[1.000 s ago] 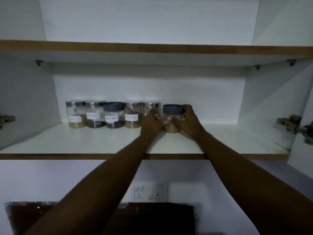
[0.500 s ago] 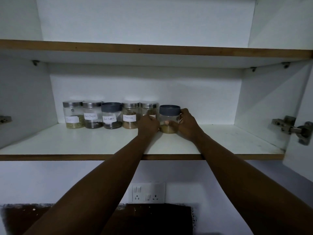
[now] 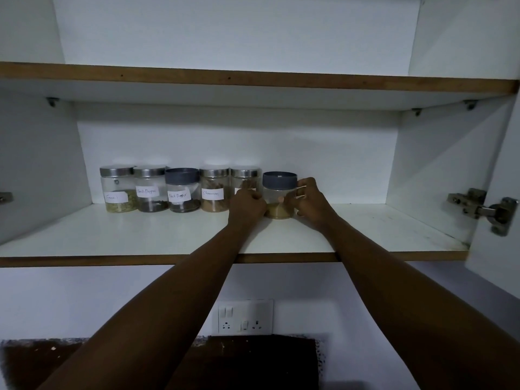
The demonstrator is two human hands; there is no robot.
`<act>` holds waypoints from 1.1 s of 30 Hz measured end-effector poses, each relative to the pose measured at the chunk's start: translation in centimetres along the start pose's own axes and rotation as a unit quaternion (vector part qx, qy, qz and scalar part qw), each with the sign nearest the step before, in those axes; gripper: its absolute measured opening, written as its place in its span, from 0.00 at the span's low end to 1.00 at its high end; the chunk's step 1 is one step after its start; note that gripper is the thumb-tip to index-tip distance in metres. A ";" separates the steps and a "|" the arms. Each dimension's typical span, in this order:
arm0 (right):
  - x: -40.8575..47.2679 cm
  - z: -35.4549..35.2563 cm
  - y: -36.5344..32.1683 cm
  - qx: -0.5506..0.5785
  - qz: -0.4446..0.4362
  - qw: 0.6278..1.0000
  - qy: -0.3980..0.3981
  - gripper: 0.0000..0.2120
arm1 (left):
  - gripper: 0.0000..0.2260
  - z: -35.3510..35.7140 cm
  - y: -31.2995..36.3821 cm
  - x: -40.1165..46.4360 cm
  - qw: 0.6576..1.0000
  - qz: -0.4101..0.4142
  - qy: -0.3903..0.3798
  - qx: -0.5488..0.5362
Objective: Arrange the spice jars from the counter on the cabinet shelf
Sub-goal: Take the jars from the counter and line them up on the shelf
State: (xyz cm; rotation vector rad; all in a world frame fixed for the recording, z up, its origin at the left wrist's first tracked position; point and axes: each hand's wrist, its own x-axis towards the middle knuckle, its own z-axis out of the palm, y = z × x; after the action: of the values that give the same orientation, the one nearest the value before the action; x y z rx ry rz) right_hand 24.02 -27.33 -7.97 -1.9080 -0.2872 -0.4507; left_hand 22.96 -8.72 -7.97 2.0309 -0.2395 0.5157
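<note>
A row of spice jars stands at the back of the white cabinet shelf (image 3: 140, 235). From the left come a fennel jar (image 3: 117, 190), a steel-lidded black pepper jar (image 3: 150, 189), a grey-lidded black pepper jar (image 3: 182, 190), a cinnamon jar (image 3: 214, 190) and a steel-lidded jar (image 3: 244, 178) partly hidden by my left hand. At the right end is a grey-lidded jar (image 3: 278, 190) with pale yellow powder. My left hand (image 3: 247, 205) and my right hand (image 3: 309, 202) grip this jar from both sides as it stands on the shelf.
An empty upper shelf (image 3: 253, 80) runs overhead. The open door with a metal hinge (image 3: 484, 209) is at the right. Below the shelf are a wall socket plate (image 3: 245, 316) and a dark counter (image 3: 253, 361). The shelf's right half is bare.
Both hands stay on the grey-lidded jar, which has edged slightly left toward the row. The view has shifted a little.
</note>
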 end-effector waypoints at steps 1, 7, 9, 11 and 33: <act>0.1 0.0 0.1 0.015 0.004 1.000 -0.005 0.31 | 0.08 0.0 0.0 0.0 1.000 0.001 -0.002 0.000; 0.5 -0.5 0.1 0.095 0.027 0.995 0.019 0.21 | 0.10 0.1 -0.2 0.0 1.000 -0.004 0.010 -0.019; 0.5 -0.5 0.1 0.096 0.027 0.995 0.023 0.18 | 0.10 0.1 -0.3 0.0 1.000 0.000 0.010 -0.026; 0.5 -0.4 0.2 0.079 0.037 0.996 0.024 0.19 | 0.10 0.1 -0.3 0.0 1.000 0.001 0.013 -0.028; 1.3 -0.9 1.4 0.004 0.072 0.991 0.116 0.10 | 0.09 0.2 -0.2 0.1 0.995 -0.037 -0.015 -0.091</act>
State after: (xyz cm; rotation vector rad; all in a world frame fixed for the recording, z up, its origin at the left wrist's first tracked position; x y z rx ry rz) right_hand 25.56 -28.70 -8.30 -1.8337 0.0008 -0.5670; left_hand 23.12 -8.77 -8.14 1.8643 -0.2194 0.4026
